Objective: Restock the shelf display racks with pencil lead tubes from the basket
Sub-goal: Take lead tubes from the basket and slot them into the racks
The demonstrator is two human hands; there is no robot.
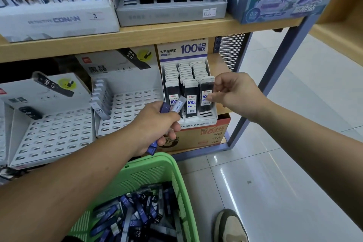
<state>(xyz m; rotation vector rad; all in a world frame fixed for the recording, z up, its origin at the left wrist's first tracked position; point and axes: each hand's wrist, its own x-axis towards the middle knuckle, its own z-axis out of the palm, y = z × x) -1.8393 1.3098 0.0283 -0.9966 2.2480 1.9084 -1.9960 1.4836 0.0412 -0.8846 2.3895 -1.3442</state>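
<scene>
My left hand [157,125] grips a small bunch of pencil lead tubes [177,105], blue and clear ones, in front of the lower shelf. My right hand [233,94] pinches a black lead tube [206,94] at the front right slot of the white "100" display rack [196,120], which is nearly full of black tubes. A green basket [157,167] stands on the floor below my arms, holding several loose blue and black lead tubes [137,214].
Two white slotted racks [125,108] [53,135] on the lower shelf stand mostly empty, with a few tubes at their left sides. The wooden upper shelf [137,35] carries other stationery boxes. A shoe [229,224] rests on the tiled floor at right.
</scene>
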